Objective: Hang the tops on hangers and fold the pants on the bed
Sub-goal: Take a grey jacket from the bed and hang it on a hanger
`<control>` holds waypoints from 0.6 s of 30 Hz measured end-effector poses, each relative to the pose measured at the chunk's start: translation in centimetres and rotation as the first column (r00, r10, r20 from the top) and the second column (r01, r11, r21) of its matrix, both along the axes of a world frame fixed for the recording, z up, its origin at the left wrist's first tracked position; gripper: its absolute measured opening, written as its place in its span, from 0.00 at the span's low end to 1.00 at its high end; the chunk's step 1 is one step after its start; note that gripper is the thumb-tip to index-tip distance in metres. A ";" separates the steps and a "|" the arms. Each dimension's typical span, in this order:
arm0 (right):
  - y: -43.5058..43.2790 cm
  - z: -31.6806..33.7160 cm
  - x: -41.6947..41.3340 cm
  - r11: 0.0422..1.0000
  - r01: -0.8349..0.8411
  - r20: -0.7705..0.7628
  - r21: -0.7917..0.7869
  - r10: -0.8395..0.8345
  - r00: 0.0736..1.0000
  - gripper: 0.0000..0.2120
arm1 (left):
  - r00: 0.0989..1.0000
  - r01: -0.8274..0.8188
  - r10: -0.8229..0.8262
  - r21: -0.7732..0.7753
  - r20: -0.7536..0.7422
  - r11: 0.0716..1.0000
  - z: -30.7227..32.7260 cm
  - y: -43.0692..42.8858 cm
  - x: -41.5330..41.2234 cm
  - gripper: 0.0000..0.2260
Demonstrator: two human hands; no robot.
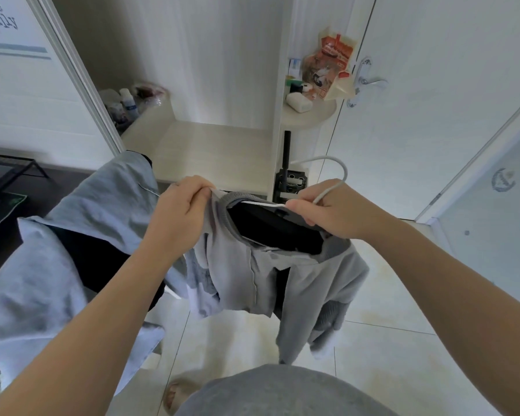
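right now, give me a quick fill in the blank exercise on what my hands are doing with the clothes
1. The left hand pinches the collar of the ___ knitted button-front top.
2. The right hand grips a white plastic hanger at the base of its ___.
3. The silver door handle is to the ___ of the orange-red printed bag.

Missing words: grey; hook; right

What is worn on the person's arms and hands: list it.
Nothing shows: the left hand and right hand have no gloves, rings or watch. The left forearm and right forearm are bare, with no sleeves in view.
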State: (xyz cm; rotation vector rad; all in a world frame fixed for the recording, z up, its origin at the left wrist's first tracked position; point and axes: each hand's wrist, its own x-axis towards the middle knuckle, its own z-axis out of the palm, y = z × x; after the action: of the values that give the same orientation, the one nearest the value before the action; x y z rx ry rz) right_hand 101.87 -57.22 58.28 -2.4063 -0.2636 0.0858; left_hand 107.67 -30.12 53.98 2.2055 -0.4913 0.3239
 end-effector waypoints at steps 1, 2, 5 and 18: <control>0.1 0.1 0.1 1.000 0.001 -0.009 -0.002 -0.001 1.000 0.24 | 1.000 0.011 -0.010 -0.022 0.016 1.000 0.1 0.0 0.0 0.09; 0.1 0.3 0.2 1.000 0.009 -0.010 0.000 -0.009 1.000 0.23 | 0.999 0.023 -0.021 -0.047 0.034 0.999 0.0 0.0 0.0 0.09; 0.3 0.7 0.5 0.995 0.088 0.013 0.046 -0.089 0.996 0.24 | 1.000 -0.010 0.010 -0.083 0.003 0.997 -1.4 0.0 0.0 0.13; -2.8 0.9 0.4 0.987 0.147 -0.010 0.061 -0.147 0.989 0.24 | 0.993 0.009 0.007 0.135 -0.115 0.991 -5.6 3.8 1.5 0.08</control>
State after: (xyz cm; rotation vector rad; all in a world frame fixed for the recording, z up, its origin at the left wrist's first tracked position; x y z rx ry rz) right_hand 102.23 -60.03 59.23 -2.3556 -0.0842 0.0167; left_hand 109.15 -26.35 48.34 2.3400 -0.4628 0.1653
